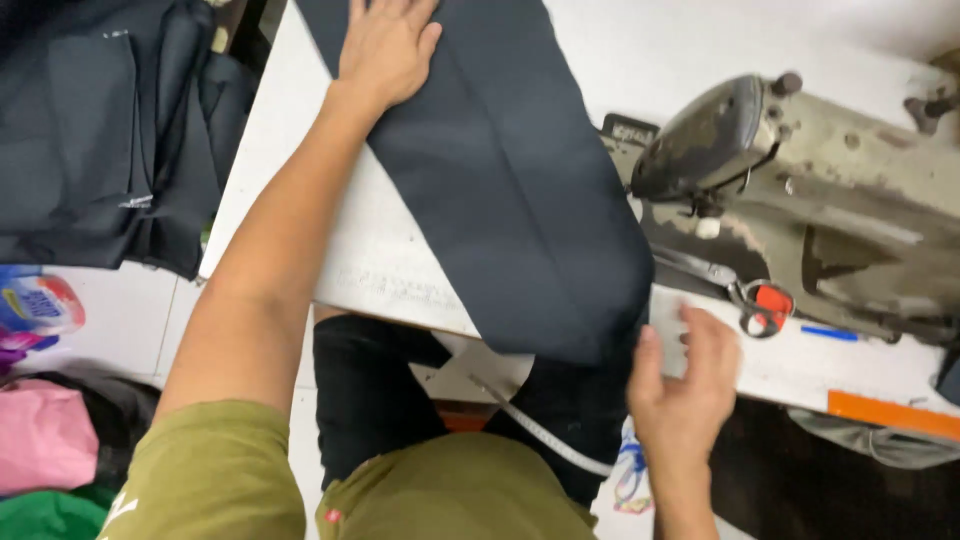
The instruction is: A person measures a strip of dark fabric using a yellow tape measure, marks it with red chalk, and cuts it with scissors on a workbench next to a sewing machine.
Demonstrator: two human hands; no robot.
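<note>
Dark cloth [500, 170] is spread along the white table [290, 130], pinned flat under the left hand [385, 45], fingers wide. Its near fold is steadied by the right hand [685, 385], fingers loosely spread, beside the sewing machine [800, 190].

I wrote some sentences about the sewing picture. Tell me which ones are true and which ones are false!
1. The left hand lies flat on the dark cloth. True.
2. The dark cloth is bright pink. False: it is dark navy.
3. The right hand is at the near edge of the table. True.
4. The scissors have green handles. False: the handles are red.
5. The sewing machine stands on the floor. False: it stands on the table.
</note>
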